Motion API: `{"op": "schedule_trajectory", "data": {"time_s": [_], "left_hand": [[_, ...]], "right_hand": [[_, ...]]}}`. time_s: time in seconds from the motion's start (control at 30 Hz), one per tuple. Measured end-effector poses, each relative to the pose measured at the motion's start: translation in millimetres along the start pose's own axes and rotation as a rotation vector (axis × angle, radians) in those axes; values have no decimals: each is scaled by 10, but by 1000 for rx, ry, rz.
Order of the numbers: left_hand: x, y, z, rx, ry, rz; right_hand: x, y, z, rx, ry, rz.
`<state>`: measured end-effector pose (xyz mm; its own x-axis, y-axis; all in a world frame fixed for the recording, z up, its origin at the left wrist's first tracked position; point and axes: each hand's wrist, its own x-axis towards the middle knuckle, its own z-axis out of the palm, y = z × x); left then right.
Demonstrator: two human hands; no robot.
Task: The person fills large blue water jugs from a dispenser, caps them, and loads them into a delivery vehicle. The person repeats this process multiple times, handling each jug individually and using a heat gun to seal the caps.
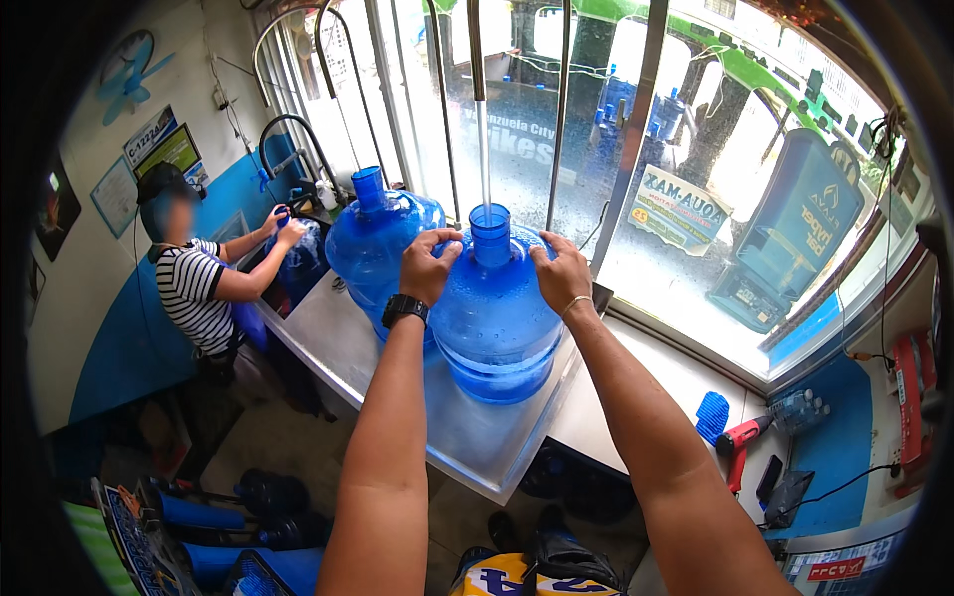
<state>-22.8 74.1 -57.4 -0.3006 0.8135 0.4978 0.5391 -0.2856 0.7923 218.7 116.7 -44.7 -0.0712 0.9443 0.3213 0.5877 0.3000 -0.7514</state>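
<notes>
A large translucent blue water jug (496, 313) stands upright on a stainless steel counter (477, 439) in front of me. Water runs from a metal spout (477, 67) straight into its open neck, and the level sits low in the body. My left hand (426, 268) rests on the left of its shoulder, fingers bent and thumb toward the neck. On the opposite side, my right hand (563, 272) lies against the shoulder with curled fingers. Both hands steady the jug between them. A second blue jug (380, 231) stands just left, under another spout (324, 59), which also pours.
At left a person (201, 276) handles a third jug (298, 257) near its cap. On the white side counter (626, 387) lie a blue brush (712, 417), a red cordless drill (741, 443) and small bottles (797, 410). Behind the jugs rises a glass window (581, 134). Jugs (276, 492) lie on the floor.
</notes>
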Motion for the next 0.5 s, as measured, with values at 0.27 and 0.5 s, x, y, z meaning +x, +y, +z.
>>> {"op": "schedule_trajectory", "data": {"time_s": [0.27,0.5], "left_hand": [[8,-22,9,-5,8,22],[-11,25,7,-11,5,-5]], "right_hand": [[-18,-42,-28,-3,-8,17],[20,38,23,14,8,-20]]}}
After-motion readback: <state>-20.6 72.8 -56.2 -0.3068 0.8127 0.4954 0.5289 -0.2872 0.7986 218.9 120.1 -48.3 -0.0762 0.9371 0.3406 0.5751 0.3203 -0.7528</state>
